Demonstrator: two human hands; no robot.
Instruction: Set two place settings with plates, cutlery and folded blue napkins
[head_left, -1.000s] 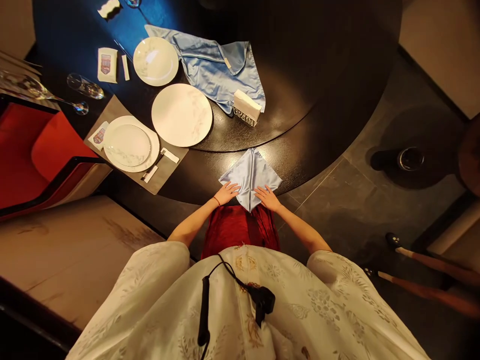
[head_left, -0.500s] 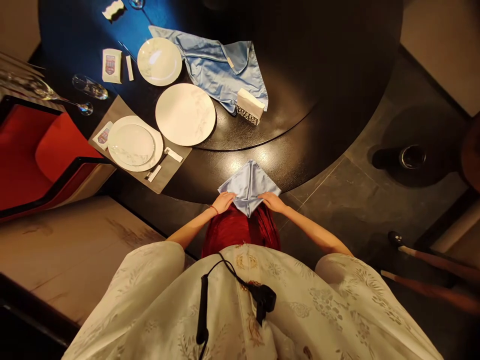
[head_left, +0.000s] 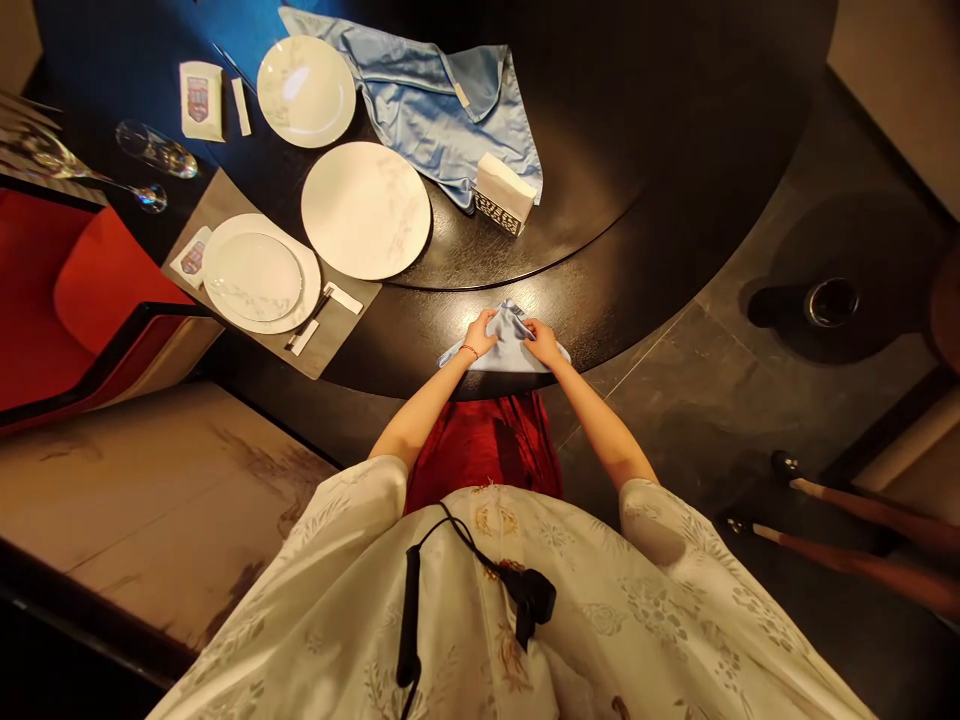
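A light blue cloth napkin [head_left: 514,355] lies folded at the near edge of the dark round table [head_left: 405,350]. Its far part is bunched up between my two hands. My left hand [head_left: 481,334] pinches the napkin from the left, with a thin red bracelet on the wrist. On the other side, my right hand [head_left: 542,343] has its fingers closed on the cloth. The napkin's straight near edge runs below both hands. Exact fingertip contact is too small to make out.
A crumpled blue cloth [head_left: 427,110] lies on the turntable by a napkin holder [head_left: 504,195]. Plates [head_left: 366,210] stand to the left, near a grey placemat [head_left: 337,340] with stacked plates and chopsticks. Glasses [head_left: 157,150] lie farther left. A red chair [head_left: 112,290] is at left; another person's legs [head_left: 862,505] show at right.
Both hands have moved forward and closer together. The napkin, earlier a diamond with its near point over the table edge, now has a straight near edge and a gathered far part.
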